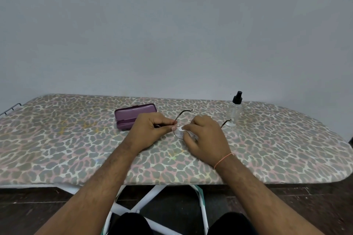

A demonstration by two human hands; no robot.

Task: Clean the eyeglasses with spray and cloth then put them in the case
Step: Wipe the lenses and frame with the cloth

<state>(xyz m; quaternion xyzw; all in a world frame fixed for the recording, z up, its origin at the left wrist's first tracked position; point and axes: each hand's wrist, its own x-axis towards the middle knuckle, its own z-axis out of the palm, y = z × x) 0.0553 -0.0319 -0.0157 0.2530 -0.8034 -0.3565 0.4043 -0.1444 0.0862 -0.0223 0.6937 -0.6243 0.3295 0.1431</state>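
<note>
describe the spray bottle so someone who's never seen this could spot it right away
Start at the leopard-print ironing board and look to its far right part, just beyond the right hand. The spray bottle stands upright there. It is the only clear, tall thing with a black pump top, unlike the flat purple case.

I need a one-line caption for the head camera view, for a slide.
Left hand holds the eyeglasses while right hand rubs a lens with the white cloth; case and spray bottle wait.
</note>
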